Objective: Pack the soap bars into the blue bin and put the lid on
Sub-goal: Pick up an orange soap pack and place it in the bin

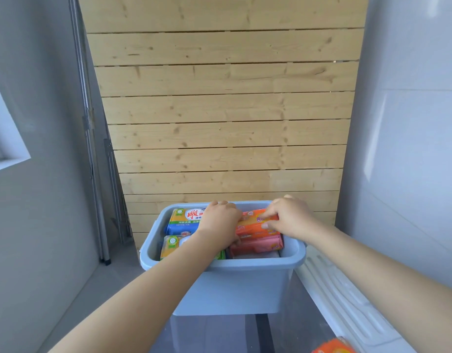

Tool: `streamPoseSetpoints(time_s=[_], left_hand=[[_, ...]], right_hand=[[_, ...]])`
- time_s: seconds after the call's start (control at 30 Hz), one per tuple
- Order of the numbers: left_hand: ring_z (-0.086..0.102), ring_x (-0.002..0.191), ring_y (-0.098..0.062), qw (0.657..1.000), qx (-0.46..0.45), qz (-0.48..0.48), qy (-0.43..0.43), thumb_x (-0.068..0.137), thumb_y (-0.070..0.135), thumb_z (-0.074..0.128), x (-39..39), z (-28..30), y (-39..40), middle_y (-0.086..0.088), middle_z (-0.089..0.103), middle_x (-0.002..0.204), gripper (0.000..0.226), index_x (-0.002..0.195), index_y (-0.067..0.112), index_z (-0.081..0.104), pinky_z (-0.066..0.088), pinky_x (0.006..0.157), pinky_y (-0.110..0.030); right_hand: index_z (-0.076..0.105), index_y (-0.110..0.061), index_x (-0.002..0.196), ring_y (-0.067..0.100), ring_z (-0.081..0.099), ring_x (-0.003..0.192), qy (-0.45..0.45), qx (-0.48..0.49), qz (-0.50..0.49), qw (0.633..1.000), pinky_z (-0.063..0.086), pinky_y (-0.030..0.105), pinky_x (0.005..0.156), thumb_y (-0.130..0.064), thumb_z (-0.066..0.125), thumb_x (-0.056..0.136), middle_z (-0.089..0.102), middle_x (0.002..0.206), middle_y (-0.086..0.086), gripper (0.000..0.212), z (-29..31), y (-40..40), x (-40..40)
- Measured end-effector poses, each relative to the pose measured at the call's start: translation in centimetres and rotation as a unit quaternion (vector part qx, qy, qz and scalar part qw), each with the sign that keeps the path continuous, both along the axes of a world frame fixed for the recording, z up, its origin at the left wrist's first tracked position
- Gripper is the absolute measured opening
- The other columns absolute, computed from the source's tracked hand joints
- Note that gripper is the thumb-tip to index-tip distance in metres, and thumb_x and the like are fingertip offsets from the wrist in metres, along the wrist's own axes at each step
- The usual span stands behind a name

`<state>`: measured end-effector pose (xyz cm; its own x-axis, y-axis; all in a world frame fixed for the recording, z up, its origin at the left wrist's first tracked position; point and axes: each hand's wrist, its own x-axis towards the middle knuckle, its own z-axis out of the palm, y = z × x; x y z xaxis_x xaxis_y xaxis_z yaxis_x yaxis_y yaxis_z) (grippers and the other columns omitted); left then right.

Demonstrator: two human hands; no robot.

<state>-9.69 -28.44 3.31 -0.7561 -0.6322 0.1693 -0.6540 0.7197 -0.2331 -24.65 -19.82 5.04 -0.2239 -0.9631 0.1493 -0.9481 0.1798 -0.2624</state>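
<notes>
The blue bin (245, 281) stands on a glossy floor below a wooden slat wall. Inside on the left lie two yellow-and-blue soap packs (184, 220), one behind the other. On the right an orange soap pack (255, 226) rests over a pink pack (258, 247). My left hand (221, 222) reaches into the bin's middle and presses against the orange pack's left end. My right hand (288, 219) grips the same pack's right end, fingers over its top. A white lid (347, 309) lies to the right of the bin, under my right forearm.
Another orange soap pack (334, 349) shows at the bottom edge, right of centre. Metal poles (102, 225) lean in the left corner. Grey walls close in on both sides.
</notes>
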Motion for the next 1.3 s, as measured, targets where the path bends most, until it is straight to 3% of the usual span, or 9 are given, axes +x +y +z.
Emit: streamPoseSetpoints(time_s=[0.23, 0.53, 0.7, 0.83, 0.97, 1.03, 1.1, 1.17, 1.3], left_hand=[[0.052, 0.112, -0.023, 0.999, 0.010, -0.001, -0.053, 0.085, 0.053, 0.055, -0.3, -0.2, -0.2, -0.001, 0.061, 0.113, 0.057, 0.138, 0.044, 0.037, 0.028, 0.091, -0.033], [0.043, 0.119, -0.024, 0.998, 0.015, 0.007, -0.064, 0.087, 0.055, 0.049, -0.3, -0.2, 0.0, -0.005, 0.054, 0.123, 0.051, 0.133, 0.033, 0.048, 0.028, 0.096, -0.037], [0.043, 0.121, -0.024, 0.997, 0.071, 0.013, -0.015, 0.087, 0.056, 0.046, 0.3, 0.0, 1.0, -0.004, 0.055, 0.125, 0.055, 0.138, 0.034, 0.043, 0.027, 0.100, -0.037], [0.046, 0.123, -0.021, 0.971, 0.146, -0.011, 0.188, 0.089, 0.043, 0.053, 1.5, 0.7, 3.3, -0.001, 0.058, 0.129, 0.043, 0.129, 0.028, 0.055, 0.026, 0.103, -0.035], [0.052, 0.114, -0.021, 0.938, 0.169, -0.040, 0.299, 0.087, 0.034, 0.058, 2.2, 1.5, 8.0, -0.002, 0.063, 0.119, 0.032, 0.117, 0.026, 0.065, 0.027, 0.095, -0.034], [0.054, 0.110, -0.022, 0.929, 0.164, -0.059, 0.327, 0.087, 0.029, 0.059, 2.4, 1.4, 10.5, -0.003, 0.065, 0.112, 0.028, 0.113, 0.024, 0.068, 0.030, 0.091, -0.033], [0.056, 0.106, -0.021, 0.918, 0.162, -0.083, 0.351, 0.087, 0.023, 0.059, 2.7, 1.0, 13.0, -0.002, 0.067, 0.106, 0.025, 0.108, 0.022, 0.070, 0.034, 0.088, -0.033], [0.058, 0.100, -0.021, 0.907, 0.186, -0.099, 0.365, 0.086, 0.019, 0.058, 2.8, 0.0, 15.4, -0.002, 0.067, 0.101, 0.024, 0.107, 0.019, 0.071, 0.039, 0.089, -0.036], [0.056, 0.107, -0.020, 0.904, 0.296, -0.056, 0.304, 0.088, 0.022, 0.055, 2.1, -3.9, 19.2, -0.004, 0.064, 0.111, 0.030, 0.116, 0.022, 0.066, 0.039, 0.099, -0.038]], right_hand=[[0.061, -0.039, 0.119, 0.019, 0.034, 0.122, 0.070, 0.063, 0.026, 0.995, 0.019, 0.027, 0.096, -0.042, 0.060, 0.085, 0.055, 0.123, -0.002, 0.034, -0.5, 0.1, -0.8], [0.061, -0.038, 0.120, 0.022, 0.041, 0.119, 0.148, 0.095, 0.026, 0.984, 0.023, 0.029, 0.086, -0.041, 0.060, 0.086, 0.059, 0.115, 0.003, 0.034, -0.8, -0.9, -0.2], [0.060, -0.032, 0.124, 0.020, 0.044, 0.127, 0.080, 0.073, 0.019, 0.994, 0.025, 0.030, 0.103, -0.029, 0.058, 0.088, 0.061, 0.128, -0.001, 0.035, -1.3, -0.6, -0.3], [0.064, -0.018, 0.120, 0.021, 0.056, 0.117, -0.131, -0.061, -0.009, 0.989, 0.034, 0.019, 0.082, -0.017, 0.062, 0.087, 0.066, 0.121, 0.006, 0.033, -1.2, 2.2, 0.0], [0.068, -0.020, 0.115, 0.025, 0.059, 0.110, -0.194, -0.150, -0.028, 0.969, 0.041, 0.024, 0.081, -0.015, 0.061, 0.086, 0.066, 0.119, 0.008, 0.029, -1.0, 7.6, 1.6], [0.070, -0.023, 0.109, 0.022, 0.064, 0.097, -0.218, -0.180, -0.030, 0.959, 0.046, 0.025, 0.083, -0.015, 0.062, 0.086, 0.070, 0.109, 0.007, 0.026, -1.0, 10.6, 2.3], [0.073, -0.023, 0.103, -0.005, 0.058, 0.084, -0.225, -0.200, -0.035, 0.953, 0.039, 0.002, 0.075, -0.014, 0.063, 0.085, 0.071, 0.101, -0.003, 0.023, -1.5, 13.5, 2.8], [0.073, -0.020, 0.102, -0.018, 0.052, 0.080, -0.230, -0.191, -0.045, 0.953, 0.032, -0.007, 0.072, -0.013, 0.063, 0.084, 0.071, 0.101, -0.007, 0.022, -2.5, 15.9, 3.1], [0.071, -0.023, 0.107, -0.008, 0.059, 0.090, -0.209, -0.091, -0.088, 0.970, 0.036, 0.005, 0.074, -0.022, 0.067, 0.082, 0.071, 0.109, -0.006, 0.025, -6.2, 20.2, 3.1]])
